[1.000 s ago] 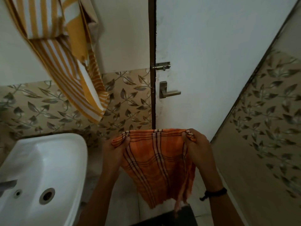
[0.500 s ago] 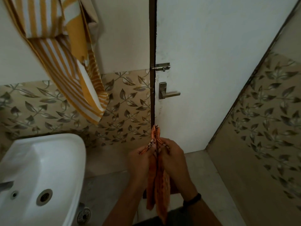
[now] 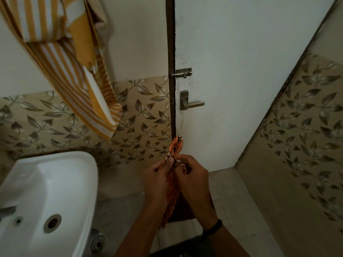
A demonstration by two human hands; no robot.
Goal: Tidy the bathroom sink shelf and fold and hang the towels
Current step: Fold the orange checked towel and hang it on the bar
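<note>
A small orange checked towel (image 3: 175, 151) is folded in half and hangs as a narrow strip between my two hands, in front of the door. My left hand (image 3: 157, 180) pinches its upper edge from the left. My right hand (image 3: 194, 179) grips the same edge from the right, fingers curled round the cloth. The towel's top corners stick up above my fingers; its lower part hangs down between my wrists. A yellow and white striped towel (image 3: 74, 71) hangs on the wall at the upper left, draped unevenly.
A white sink (image 3: 46, 191) stands at the lower left with its drain (image 3: 52, 223) visible. The white door (image 3: 241, 71) with latch (image 3: 182, 72) and lever handle (image 3: 192, 103) is straight ahead. Leaf-patterned tiles (image 3: 297, 136) cover the right wall. A floor drain (image 3: 97, 242) lies below the sink.
One second ago I held the orange towel spread wide by its top corners. My hands have come together, folding it in half into a narrow hanging strip.
</note>
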